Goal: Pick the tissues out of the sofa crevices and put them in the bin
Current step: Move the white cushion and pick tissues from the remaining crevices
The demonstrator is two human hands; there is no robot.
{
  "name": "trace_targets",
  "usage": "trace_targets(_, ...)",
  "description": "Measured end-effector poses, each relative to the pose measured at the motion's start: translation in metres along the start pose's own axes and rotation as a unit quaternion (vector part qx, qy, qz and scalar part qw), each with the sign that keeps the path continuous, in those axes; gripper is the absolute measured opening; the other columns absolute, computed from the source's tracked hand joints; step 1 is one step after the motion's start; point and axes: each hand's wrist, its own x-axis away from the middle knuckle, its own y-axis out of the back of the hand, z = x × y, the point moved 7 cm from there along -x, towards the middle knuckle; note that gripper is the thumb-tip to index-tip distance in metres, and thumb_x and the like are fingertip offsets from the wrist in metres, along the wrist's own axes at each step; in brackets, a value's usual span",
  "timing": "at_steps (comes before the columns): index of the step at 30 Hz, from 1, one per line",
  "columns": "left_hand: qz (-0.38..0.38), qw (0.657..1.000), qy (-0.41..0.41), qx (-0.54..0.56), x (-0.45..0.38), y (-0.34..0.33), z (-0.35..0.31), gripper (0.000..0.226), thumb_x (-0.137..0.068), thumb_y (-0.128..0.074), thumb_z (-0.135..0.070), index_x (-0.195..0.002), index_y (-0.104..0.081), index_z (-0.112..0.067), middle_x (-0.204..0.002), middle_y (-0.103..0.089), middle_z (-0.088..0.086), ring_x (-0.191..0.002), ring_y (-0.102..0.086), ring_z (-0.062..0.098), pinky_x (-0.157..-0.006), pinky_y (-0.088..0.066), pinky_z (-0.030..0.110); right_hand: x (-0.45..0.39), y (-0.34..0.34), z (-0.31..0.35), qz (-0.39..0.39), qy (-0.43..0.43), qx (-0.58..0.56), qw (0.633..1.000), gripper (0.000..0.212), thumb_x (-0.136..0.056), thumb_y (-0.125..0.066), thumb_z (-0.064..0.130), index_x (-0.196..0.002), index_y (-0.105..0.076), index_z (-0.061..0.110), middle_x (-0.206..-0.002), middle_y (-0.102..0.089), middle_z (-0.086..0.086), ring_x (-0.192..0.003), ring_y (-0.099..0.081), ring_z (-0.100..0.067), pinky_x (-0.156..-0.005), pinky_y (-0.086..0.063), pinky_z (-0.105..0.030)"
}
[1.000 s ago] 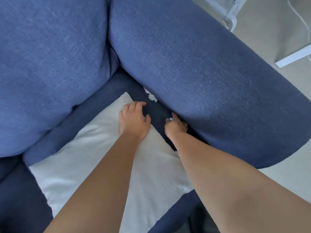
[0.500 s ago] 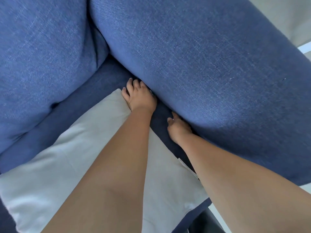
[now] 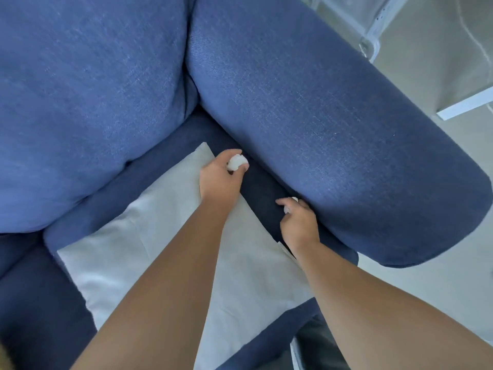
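My left hand (image 3: 220, 178) is closed around a crumpled white tissue (image 3: 236, 162), held just above the dark blue seat beside the crevice under the sofa armrest (image 3: 320, 124). My right hand (image 3: 298, 222) sits lower along the same crevice, fingers pinched on a second small white tissue (image 3: 289, 206) that is mostly hidden by the fingers. No bin is in view.
A white cushion (image 3: 149, 249) lies on the seat under my forearms. The blue back cushion (image 3: 88, 102) fills the upper left. Pale floor and white furniture legs (image 3: 373, 36) show at the upper right, and a dark object (image 3: 320, 345) sits by the sofa's front edge.
My left hand reached into the crevice and came out holding a balled tissue. My right hand stayed at the armrest crevice and now pinches a tissue.
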Motion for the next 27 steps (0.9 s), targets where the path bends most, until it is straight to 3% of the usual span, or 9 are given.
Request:
trace_targets(2, -0.020, 0.998, 0.033, 0.041, 0.021, 0.025, -0.001, 0.031, -0.084, -0.070, -0.026, -0.114, -0.065, -0.035, -0.088, -0.062, -0.022, -0.078, -0.058, -0.005, -0.067, -0.040, -0.001, 0.012, 0.014, 0.012, 0.012, 0.040, 0.015, 0.999, 0.057, -0.085, -0.037, -0.008, -0.125, -0.060, 0.025, -0.116, -0.056, -0.004, -0.104, -0.055, -0.019, -0.086, -0.044, -0.022)
trace_targets(5, -0.047, 0.994, 0.065, 0.077, 0.048, 0.059, -0.006, 0.025, -0.087, -0.065, -0.025, -0.108, -0.067, -0.039, -0.088, -0.063, -0.020, -0.070, -0.058, -0.005, -0.062, -0.045, 0.007, 0.027, 0.031, 0.033, 0.026, 0.079, 0.022, 0.996, 0.061, -0.083, -0.035, -0.009, -0.128, -0.057, 0.026, -0.111, -0.058, -0.006, -0.102, -0.055, -0.021, -0.087, -0.047, -0.028)
trace_targets(9, -0.085, 0.992, 0.067, 0.059, 0.107, 0.106, -0.014, 0.026, -0.092, -0.057, -0.021, -0.108, -0.067, -0.039, -0.085, -0.062, -0.014, -0.051, -0.052, -0.003, -0.047, -0.040, 0.005, 0.067, 0.058, 0.071, 0.045, 0.124, 0.029, 0.991, 0.064, -0.083, -0.031, -0.008, -0.132, -0.053, 0.028, -0.110, -0.057, -0.002, -0.104, -0.053, -0.023, -0.084, -0.050, -0.035)
trace_targets(13, -0.140, 0.986, 0.078, 0.047, 0.179, 0.157, -0.019, 0.027, -0.096, -0.053, -0.013, -0.111, -0.069, -0.029, -0.110, -0.054, -0.014, -0.082, -0.054, -0.001, -0.052, -0.036, -0.005, 0.122, 0.074, 0.126, 0.079, 0.213, 0.046, 0.973, 0.059, -0.086, -0.032, -0.005, -0.133, -0.051, 0.025, -0.107, -0.057, -0.003, -0.096, -0.055, -0.023, -0.075, -0.048, -0.032)
trace_targets(15, -0.167, 0.981, 0.088, 0.050, 0.210, 0.179, -0.016, 0.028, -0.096, -0.052, -0.013, -0.112, -0.068, -0.030, -0.116, -0.055, -0.010, -0.092, -0.054, 0.006, -0.054, -0.038, 0.000, 0.151, 0.075, 0.154, 0.093, 0.254, 0.057, 0.961, 0.056, -0.086, -0.034, -0.004, -0.130, -0.054, 0.022, -0.103, -0.054, 0.000, -0.096, -0.054, -0.023, -0.072, -0.042, -0.028)
trace_targets(19, -0.216, 0.968, 0.117, 0.045, 0.278, 0.225, -0.005, 0.030, -0.095, -0.051, -0.014, -0.114, -0.069, -0.029, -0.117, -0.060, -0.006, -0.093, -0.059, 0.013, -0.061, -0.041, 0.011, 0.219, 0.066, 0.202, 0.126, 0.312, 0.062, 0.939, 0.051, -0.088, -0.036, -0.001, -0.130, -0.054, 0.023, -0.103, -0.052, -0.004, -0.091, -0.050, -0.024, -0.078, -0.048, -0.032)
trace_targets(24, -0.261, 0.949, 0.178, -0.002, 0.387, 0.286, 0.042, 0.030, -0.090, -0.052, -0.011, -0.105, -0.074, -0.024, -0.122, -0.062, -0.003, -0.111, -0.058, 0.017, -0.084, -0.044, 0.021, 0.333, 0.015, 0.231, 0.209, 0.381, 0.058, 0.899, 0.049, -0.091, -0.037, 0.007, -0.136, -0.046, 0.025, -0.102, -0.049, 0.000, -0.090, -0.048, -0.022, -0.076, -0.042, -0.028)
trace_targets(25, -0.267, 0.944, 0.194, 0.003, 0.409, 0.295, 0.055, 0.030, -0.090, -0.052, -0.010, -0.104, -0.074, -0.024, -0.122, -0.063, -0.002, -0.109, -0.059, 0.019, -0.084, -0.047, 0.023, 0.354, 0.004, 0.233, 0.222, 0.388, 0.064, 0.892, 0.048, -0.092, -0.036, 0.008, -0.136, -0.044, 0.025, -0.102, -0.049, 0.001, -0.089, -0.048, -0.023, -0.074, -0.041, -0.028)
trace_targets(27, -0.297, 0.922, 0.244, 0.040, 0.466, 0.320, 0.087, 0.033, -0.087, -0.049, -0.007, -0.102, -0.074, -0.024, -0.118, -0.065, -0.002, -0.095, -0.062, 0.019, -0.067, -0.051, 0.023, 0.408, -0.029, 0.236, 0.267, 0.398, 0.070, 0.875, 0.052, -0.090, -0.036, 0.005, -0.137, -0.039, 0.024, -0.098, -0.048, 0.003, -0.087, -0.049, -0.022, -0.071, -0.041, -0.028)
